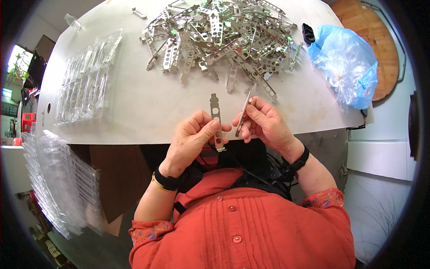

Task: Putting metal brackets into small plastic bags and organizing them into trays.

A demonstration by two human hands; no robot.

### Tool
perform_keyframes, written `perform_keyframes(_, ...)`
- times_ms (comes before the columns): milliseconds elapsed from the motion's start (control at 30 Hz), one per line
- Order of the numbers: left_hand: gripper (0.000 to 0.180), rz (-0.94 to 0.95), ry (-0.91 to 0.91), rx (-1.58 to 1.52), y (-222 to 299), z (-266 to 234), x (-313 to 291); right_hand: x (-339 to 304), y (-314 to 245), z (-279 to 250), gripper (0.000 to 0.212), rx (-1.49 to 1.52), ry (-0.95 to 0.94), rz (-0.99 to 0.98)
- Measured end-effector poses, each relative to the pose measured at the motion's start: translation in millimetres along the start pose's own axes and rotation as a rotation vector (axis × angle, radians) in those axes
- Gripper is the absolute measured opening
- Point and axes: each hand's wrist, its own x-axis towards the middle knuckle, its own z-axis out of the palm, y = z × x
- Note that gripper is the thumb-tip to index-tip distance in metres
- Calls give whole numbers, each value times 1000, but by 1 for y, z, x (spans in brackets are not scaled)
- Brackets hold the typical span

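Between the thumb and fingers of my left hand (pixel 195 134) is a flat metal bracket (pixel 215 110) with a row of holes, held nearly upright, its bent end downward. My right hand (pixel 264 121) pinches a second metal bracket (pixel 244 110), tilted and turned almost edge-on. The two brackets are apart, just above the table's near edge. Beyond my hands, a large heap of similar metal brackets (pixel 215 42) covers the far middle of the table. My fingers partly hide both held pieces.
A clear plastic tray (pixel 85 83) lies on the white table (pixel 130 107) at left. Stacked clear trays (pixel 62 184) stand below its left edge. At right are a blue plastic bag (pixel 345 62) and a small black piece (pixel 307 34). A clear bottle (pixel 73 21) stands far left.
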Motion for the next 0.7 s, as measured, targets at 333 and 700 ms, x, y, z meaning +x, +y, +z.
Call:
perform_keyframes(333,20,-9,-1,49,1,4,0,-1,3,3,21,-39,-76,66)
perform_keyframes(700,26,-30,29,85,0,5,0,2,5,7,18,-45,-62,55)
